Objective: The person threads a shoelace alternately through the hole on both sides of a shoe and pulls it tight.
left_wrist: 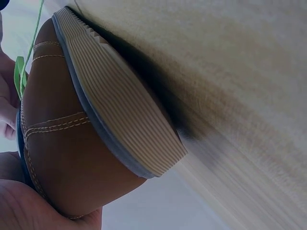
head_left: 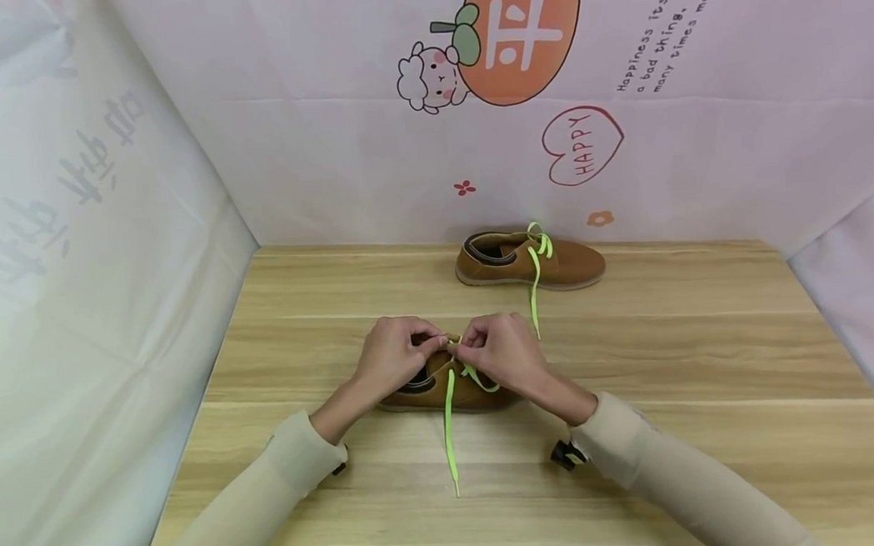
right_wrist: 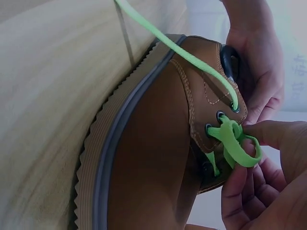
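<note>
A brown leather shoe (head_left: 433,397) with a ribbed sole stands on the wooden table, toe to the right. Its neon-green shoelace (right_wrist: 235,143) runs through the metal eyelets, with a loop standing out at the front. One free lace end (head_left: 450,439) hangs over the near side onto the table. My right hand (head_left: 505,352) pinches the shoelace between thumb and fingers above the eyelets. Facing it over the shoe's opening, my left hand (head_left: 393,355) has thumb and index fingertip together at the top eyelets, on the shoelace; its fingertips are partly hidden in the wrist views.
Behind, against the printed cloth backdrop (head_left: 370,168), stands a matching brown shoe (head_left: 575,263) with a green lace tied at its front and one end trailing toward me. The wooden table (head_left: 675,350) extends to both sides, bounded by white cloth at left and right.
</note>
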Demonstrator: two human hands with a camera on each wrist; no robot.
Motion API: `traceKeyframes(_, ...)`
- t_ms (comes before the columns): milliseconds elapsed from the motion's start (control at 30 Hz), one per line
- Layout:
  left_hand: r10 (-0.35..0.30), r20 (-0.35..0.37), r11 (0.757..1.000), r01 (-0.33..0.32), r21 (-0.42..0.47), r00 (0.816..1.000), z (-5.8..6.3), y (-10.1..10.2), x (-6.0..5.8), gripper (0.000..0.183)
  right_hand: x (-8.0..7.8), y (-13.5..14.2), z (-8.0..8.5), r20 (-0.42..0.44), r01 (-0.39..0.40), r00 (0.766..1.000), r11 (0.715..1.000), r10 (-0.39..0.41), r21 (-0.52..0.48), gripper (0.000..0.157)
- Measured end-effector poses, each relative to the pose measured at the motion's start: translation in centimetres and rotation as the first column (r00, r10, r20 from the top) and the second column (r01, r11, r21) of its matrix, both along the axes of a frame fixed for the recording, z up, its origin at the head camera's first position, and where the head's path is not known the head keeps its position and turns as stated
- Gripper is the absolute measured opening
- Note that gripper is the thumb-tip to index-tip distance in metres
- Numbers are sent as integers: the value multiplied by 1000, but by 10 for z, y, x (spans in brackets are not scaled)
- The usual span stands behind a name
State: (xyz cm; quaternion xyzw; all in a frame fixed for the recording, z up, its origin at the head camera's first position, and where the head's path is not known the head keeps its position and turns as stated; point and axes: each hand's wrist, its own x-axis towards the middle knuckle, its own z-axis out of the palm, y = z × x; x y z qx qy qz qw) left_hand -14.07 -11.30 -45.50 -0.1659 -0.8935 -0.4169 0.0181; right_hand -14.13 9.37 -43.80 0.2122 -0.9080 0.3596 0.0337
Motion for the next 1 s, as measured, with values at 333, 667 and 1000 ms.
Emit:
traceKeyframes(333, -9, -8, 1000, 9, 1, 1000, 0, -1, 2, 7, -7, 0, -5, -138, 0, 990, 999, 6, 46, 24)
traceKeyframes(667, -35, -44, 999, 35, 5, 998, -2, -1, 3, 6, -17, 2, -3, -98, -114, 987, 980, 131, 161, 13)
traceKeyframes(1000, -41, -66, 999, 42, 13, 997, -2, -1, 3, 6, -21, 3, 1, 103, -197, 976, 980, 193, 27, 4)
